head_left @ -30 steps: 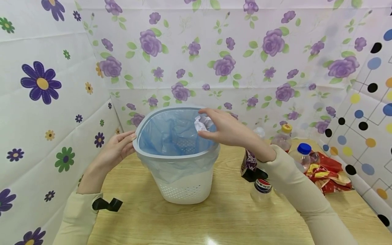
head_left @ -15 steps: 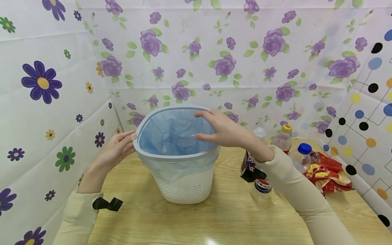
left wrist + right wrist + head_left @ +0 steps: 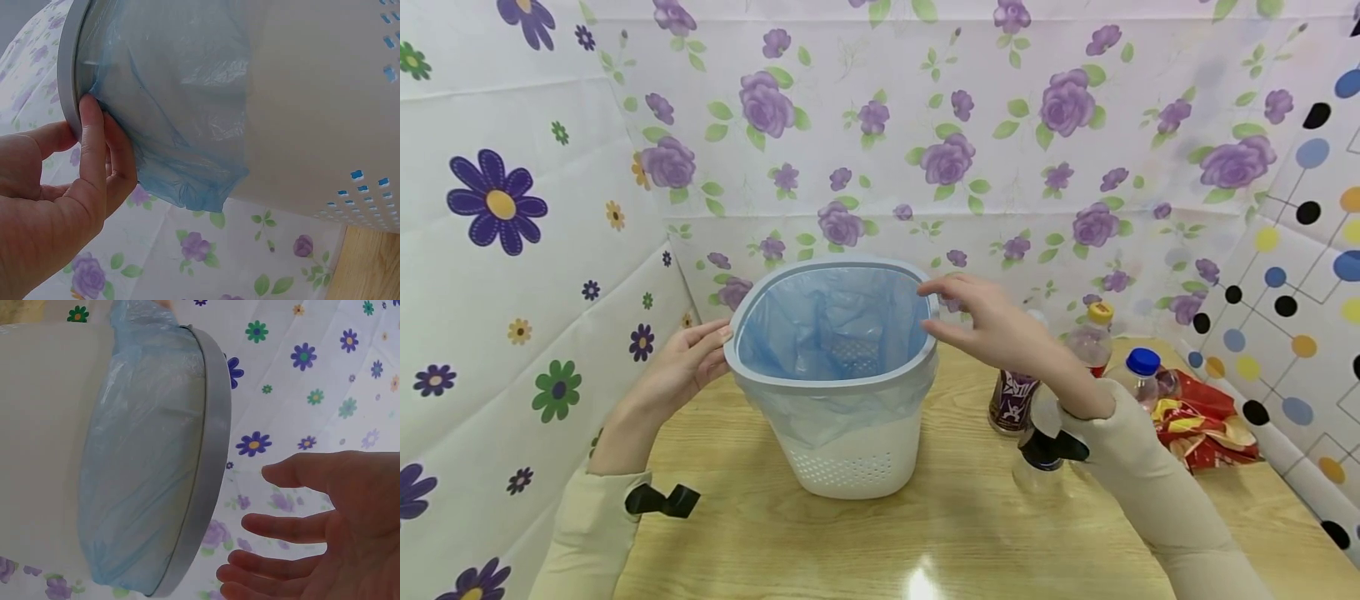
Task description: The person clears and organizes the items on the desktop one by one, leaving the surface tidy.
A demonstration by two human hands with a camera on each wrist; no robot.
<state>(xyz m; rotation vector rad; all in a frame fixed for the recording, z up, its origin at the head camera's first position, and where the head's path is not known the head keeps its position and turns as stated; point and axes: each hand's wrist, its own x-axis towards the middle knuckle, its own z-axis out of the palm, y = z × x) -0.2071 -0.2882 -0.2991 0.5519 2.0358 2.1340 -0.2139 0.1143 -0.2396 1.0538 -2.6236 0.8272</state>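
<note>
A white perforated bin (image 3: 850, 467) with a grey rim and a blue plastic liner (image 3: 827, 325) stands on the wooden table (image 3: 925, 533). My left hand (image 3: 688, 362) rests against the bin's left rim, thumb on the grey ring (image 3: 69, 94) and fingers (image 3: 119, 162) against the liner overhang. My right hand (image 3: 992, 321) hovers just right of the rim with fingers spread and empty; the right wrist view shows the palm (image 3: 331, 525) apart from the bin rim (image 3: 209, 469). The crumpled white paper is out of sight.
Right of the bin stand a purple can (image 3: 1011, 404), a clear bottle with a yellow cap (image 3: 1093, 333), one with a blue cap (image 3: 1138, 371) and a bottle (image 3: 1037, 462) under my wrist. A red snack bag (image 3: 1206, 417) lies far right. Floral walls enclose the table.
My right hand let go of the crumpled white paper over the bin, then drew back to the right, outside the rim. The left hand has stayed on the rim.
</note>
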